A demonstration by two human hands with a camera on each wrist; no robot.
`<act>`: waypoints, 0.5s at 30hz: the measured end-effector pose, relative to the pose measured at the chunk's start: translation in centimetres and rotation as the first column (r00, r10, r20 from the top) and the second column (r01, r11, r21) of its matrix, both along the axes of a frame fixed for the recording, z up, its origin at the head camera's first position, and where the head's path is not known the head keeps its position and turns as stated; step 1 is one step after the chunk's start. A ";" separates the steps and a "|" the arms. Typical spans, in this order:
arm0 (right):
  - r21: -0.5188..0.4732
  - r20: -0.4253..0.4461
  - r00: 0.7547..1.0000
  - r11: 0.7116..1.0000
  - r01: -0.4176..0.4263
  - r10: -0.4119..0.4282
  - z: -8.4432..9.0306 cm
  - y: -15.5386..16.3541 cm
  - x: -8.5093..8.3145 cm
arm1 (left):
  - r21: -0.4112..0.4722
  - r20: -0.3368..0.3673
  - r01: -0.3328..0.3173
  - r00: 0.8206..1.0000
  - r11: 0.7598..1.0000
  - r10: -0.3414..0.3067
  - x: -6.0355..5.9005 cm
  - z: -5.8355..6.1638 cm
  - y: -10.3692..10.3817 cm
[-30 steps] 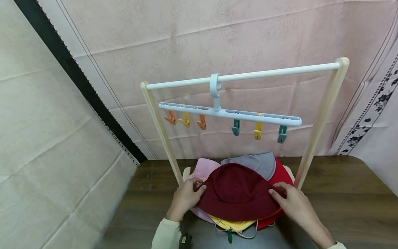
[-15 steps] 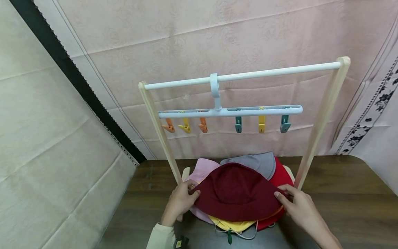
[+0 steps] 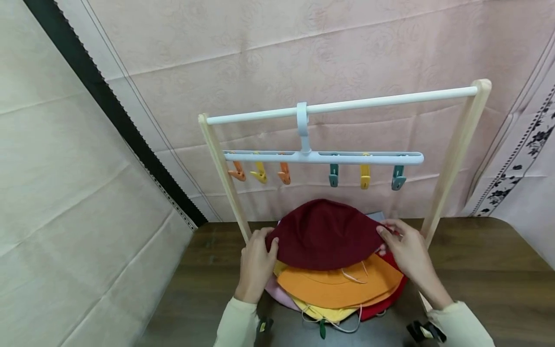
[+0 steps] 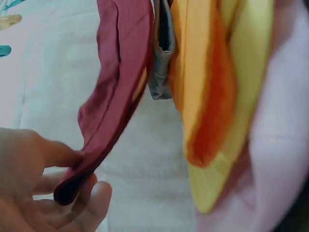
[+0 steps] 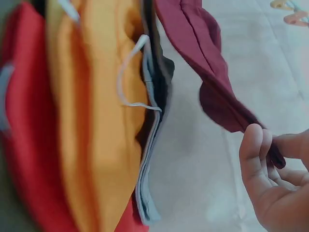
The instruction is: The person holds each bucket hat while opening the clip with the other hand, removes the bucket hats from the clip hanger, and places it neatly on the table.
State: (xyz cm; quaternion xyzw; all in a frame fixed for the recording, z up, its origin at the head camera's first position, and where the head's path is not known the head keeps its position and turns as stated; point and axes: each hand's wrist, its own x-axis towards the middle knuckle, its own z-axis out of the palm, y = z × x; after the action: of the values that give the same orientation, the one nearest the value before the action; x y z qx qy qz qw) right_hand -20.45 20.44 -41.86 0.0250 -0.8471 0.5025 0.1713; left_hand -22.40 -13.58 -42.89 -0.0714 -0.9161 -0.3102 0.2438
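A dark red bucket hat [image 3: 327, 236] is held up above a pile of hats in the head view. My left hand [image 3: 257, 262] pinches its brim at the left end, thumb in front. At the opposite end my right hand [image 3: 407, 248] pinches the brim between thumb and fingers. Both wrist views show the maroon brim [image 4: 116, 72] apart from the pile. Below it lies an orange hat [image 3: 342, 284], over a yellow hat [image 3: 327, 313], a red hat [image 3: 377, 308] and a pink hat [image 3: 279, 291]. A grey hat [image 5: 147, 193] is mostly covered in the head view.
A wooden rack [image 3: 455, 144] with a white bar [image 3: 377, 102] stands around the pile. From the bar hangs a light blue hanger [image 3: 323, 157]. It carries several clips, among them an orange clip [image 3: 284, 174] and a teal clip [image 3: 398, 177]. A cloth wall rises behind the brown table [image 3: 490, 255].
Both hands have lifted the dark red hat up off the pile, uncovering the orange hat. The hanger, tilted a second ago, now hangs nearly level.
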 end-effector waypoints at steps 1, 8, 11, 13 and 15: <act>-0.008 -0.002 1.000 1.000 -0.004 0.004 0.1 -0.2 -0.7 | 0.002 -0.019 -0.010 1.000 1.000 0.010 -0.3 0.2 0.2; -0.147 0.032 0.994 0.984 -0.100 0.106 0.6 -1.9 -5.1 | 0.012 -0.094 -0.072 0.993 0.997 0.073 -1.8 0.6 0.5; -0.167 0.051 0.993 0.981 -0.099 0.109 0.1 -2.2 -6.4 | -0.010 -0.088 -0.059 0.994 0.998 0.058 -2.1 0.2 0.7; -0.160 0.073 0.993 0.984 -0.084 0.097 -0.4 -2.3 -7.0 | -0.029 -0.061 -0.048 0.997 0.998 0.047 -2.4 -0.5 0.9; -0.120 0.099 0.991 0.990 -0.074 0.086 -1.1 -2.2 -7.5 | -0.052 -0.019 -0.048 0.999 0.997 0.047 -2.5 -1.3 1.0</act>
State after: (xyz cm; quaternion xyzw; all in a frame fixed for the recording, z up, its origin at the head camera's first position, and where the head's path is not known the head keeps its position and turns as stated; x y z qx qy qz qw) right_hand -27.96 18.27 -42.93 0.0227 -0.8223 0.5582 0.1081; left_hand -24.90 -12.54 -44.18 -0.0587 -0.9232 -0.2794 0.2571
